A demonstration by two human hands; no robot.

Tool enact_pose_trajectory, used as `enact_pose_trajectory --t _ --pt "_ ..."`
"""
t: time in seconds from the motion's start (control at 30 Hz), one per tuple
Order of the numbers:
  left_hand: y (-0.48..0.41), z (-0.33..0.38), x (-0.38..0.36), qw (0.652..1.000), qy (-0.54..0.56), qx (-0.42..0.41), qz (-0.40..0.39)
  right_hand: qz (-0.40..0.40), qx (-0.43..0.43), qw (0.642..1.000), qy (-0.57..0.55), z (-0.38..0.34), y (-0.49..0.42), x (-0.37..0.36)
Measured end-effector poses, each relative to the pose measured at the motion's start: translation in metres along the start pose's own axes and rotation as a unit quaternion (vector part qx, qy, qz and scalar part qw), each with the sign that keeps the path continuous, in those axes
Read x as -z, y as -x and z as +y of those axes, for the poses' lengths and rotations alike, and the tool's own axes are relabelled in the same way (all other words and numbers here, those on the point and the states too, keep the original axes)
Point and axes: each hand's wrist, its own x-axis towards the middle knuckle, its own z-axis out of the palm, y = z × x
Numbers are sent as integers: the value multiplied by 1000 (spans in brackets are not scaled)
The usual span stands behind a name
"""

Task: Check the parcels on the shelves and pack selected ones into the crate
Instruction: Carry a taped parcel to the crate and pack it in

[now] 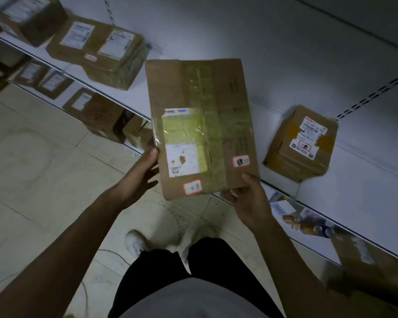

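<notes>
- While the person stands before the shelves, a flat parcel [200, 127] sits in the middle of the view. It is lifted clear of the white shelf [216, 42], with its labelled face turned up to the camera. I judge that it is held this way so the labels can be read.
- The left hand [145, 173] is at 8 o'clock of the parcel. Its thumb lies against the left edge, and its fingers are fairly straight and spread, reaching under the lower left side. It supports more than it grips.
- The right hand [248, 200] is at 5 o'clock of the parcel. Its thumb presses on the top face near the lower right corner and its curled fingers go beneath, so it pinches this corner and probably takes most of the weight.
- With 2 hands on opposite sides, the wide, thin parcel stays level and does not swing.
- A small box [301, 143] rests on the same shelf at 3 o'clock, label up, near the parcel but apart from it.
- More boxes [97, 49] stand at 10 o'clock, and others [94, 111] on a lower shelf at 9 o'clock. They are too blurred to read.
- No crate is in view, so the step seems to be the checking, and the packing of this parcel is not yet done.
- The glossy tape may be slippery under the thumbs.
</notes>
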Motion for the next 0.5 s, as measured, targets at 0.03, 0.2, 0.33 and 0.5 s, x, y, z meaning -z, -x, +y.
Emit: enact_pose_trajectory --t 0.03,0.2,0.33,0.5 --pt "5 12 7 1000 17 -23 5 -23 13 1000 -2 -10 4 -5" --pt "23 64 19 987 99 -121 -21 -94 105 988 61 -55 12 -47" --pt "35 88 11 966 171 -192 -1 -102 158 981 44 -64 12 -92" --pt "36 82 3 927 319 -189 56 -151 113 978 92 -41 23 -137"
